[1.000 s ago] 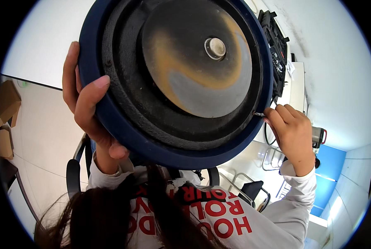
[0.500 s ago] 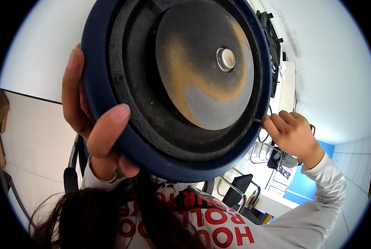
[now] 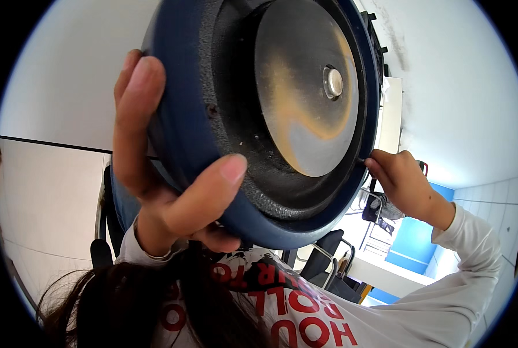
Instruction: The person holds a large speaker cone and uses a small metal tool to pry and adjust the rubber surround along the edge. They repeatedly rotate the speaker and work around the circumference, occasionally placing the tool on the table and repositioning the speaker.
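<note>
A dark blue rice cooker body (image 3: 183, 133) fills the upper middle, tilted with its opening toward me. Inside its black interior sits a round, stained metal heating plate (image 3: 305, 116) with a silver button (image 3: 333, 83) off to one side. My left hand (image 3: 166, 209) grips the cooker's left wall, fingers along the outside and thumb over the rim. At the right edge of the rim, my right hand (image 3: 404, 182) is closed in a pinch. Between its fingertips and the rim shows a tiny dark bit, too small to name. A small screw (image 3: 212, 111) shows in the black inner ring.
Behind the cooker at upper right is part of a black rack-like thing (image 3: 375, 40) by a white surface. Beyond my right arm are a dark chair (image 3: 322, 255) with metal tubing, a white table (image 3: 386, 275) and a blue wall panel (image 3: 412, 243).
The cooker has shifted right and turned, so its heating plate looks narrower and more of its left side shows. My left hand moved right with it; my right hand stays pinched at the rim.
</note>
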A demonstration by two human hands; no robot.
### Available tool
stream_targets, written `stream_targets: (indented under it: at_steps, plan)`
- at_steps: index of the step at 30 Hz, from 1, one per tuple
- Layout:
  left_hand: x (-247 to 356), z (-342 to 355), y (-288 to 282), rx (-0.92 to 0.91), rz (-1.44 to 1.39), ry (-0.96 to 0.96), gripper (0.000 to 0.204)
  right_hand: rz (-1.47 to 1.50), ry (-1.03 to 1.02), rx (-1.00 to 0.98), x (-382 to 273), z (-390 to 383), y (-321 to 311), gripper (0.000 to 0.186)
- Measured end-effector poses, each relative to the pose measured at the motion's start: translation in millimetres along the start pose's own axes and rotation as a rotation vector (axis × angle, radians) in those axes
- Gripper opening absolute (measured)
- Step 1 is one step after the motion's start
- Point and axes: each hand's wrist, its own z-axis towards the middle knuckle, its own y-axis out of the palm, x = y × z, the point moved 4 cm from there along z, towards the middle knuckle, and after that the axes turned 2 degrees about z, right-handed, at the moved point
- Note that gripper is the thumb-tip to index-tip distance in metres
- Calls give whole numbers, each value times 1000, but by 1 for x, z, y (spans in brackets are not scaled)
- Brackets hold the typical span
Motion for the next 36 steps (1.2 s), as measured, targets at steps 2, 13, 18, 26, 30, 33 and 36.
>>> stream_targets:
  at_steps: [2, 13, 18, 26, 30, 33, 36]
  plan:
    - [0, 2, 0, -9, -18, -2, 57, 123, 30, -10, 7, 3, 2, 26]
    - [1, 10, -7, -85, -92, 18, 54, 1279, 938, -316, 15, 1, 6, 31]
    - [1, 9, -5, -45, -152, 11, 55, 708, 630, -362, 19, 10, 3, 37]
    - [3, 11, -8, -10, -105, 1, 52, -26, 205, -130, -9, 6, -6, 27]
    - [3, 11, -9, 1, -94, 23, 51, -300, 118, -228, -15, 0, -8, 17]
    - [0, 12, -7, -8, -89, 35, 50, -606, -109, -63, -5, -1, -4, 14]
    - [-2, 10, -6, -18, -97, 44, 48, -817, -330, -13, -8, 3, -8, 11]
